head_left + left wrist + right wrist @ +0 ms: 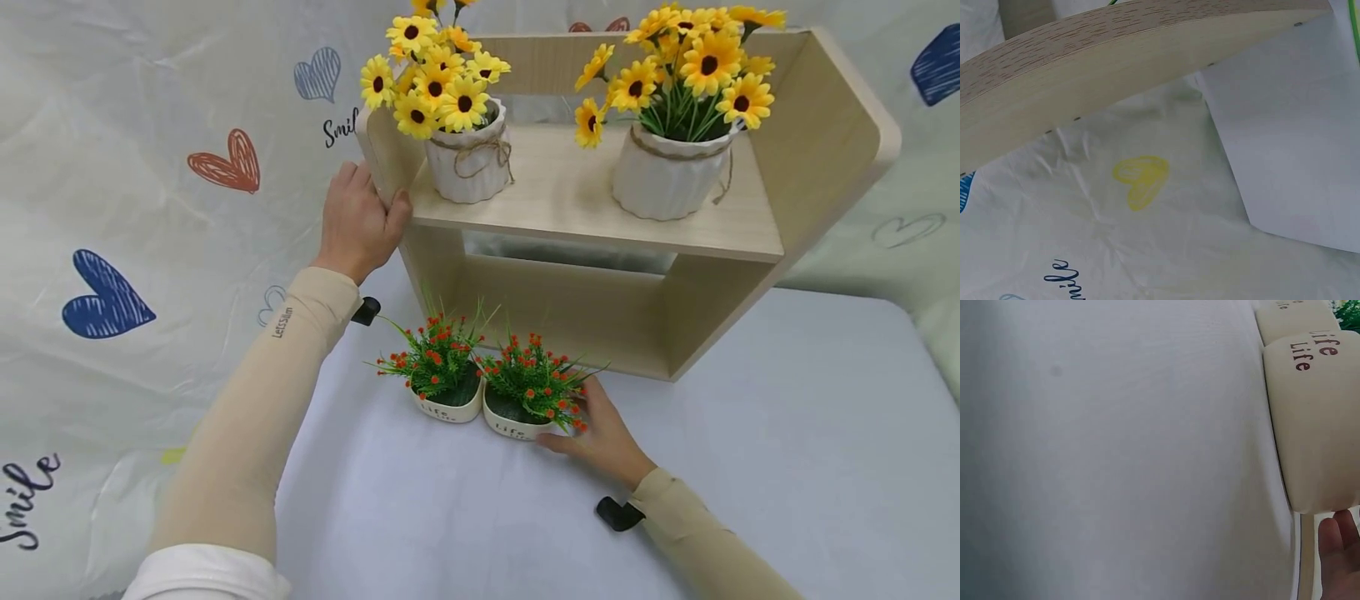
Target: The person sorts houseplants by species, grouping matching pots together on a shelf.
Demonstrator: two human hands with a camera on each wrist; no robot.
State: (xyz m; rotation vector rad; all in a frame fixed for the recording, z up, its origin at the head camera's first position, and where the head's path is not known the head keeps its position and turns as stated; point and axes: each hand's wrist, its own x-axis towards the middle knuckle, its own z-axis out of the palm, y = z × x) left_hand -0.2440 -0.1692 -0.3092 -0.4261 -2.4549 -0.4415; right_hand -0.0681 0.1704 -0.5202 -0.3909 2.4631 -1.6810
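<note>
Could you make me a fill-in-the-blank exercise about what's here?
The left hand holds the shelf by its ____ side.
The right hand is at a small pot printed with the word ____.
On the shelf stand ____ white pots.
The flowers in them are ____ with dark centres.

Missing words: left; Life; two; yellow.

Head view: bright, diffuse light; soft shadow on the white tablecloth (330, 500) at 7 o'clock; faint sheen on the creased backdrop (150, 50) at 10 o'clock; wide-angle splay in the shelf (832, 150). Left wrist view: dimmer, greyish; shelf grain distinct at 11 o'clock. Right wrist view: subdued, darkening at 9 o'clock; lettering on pot (1316, 425) legible at 2 o'clock.
</note>
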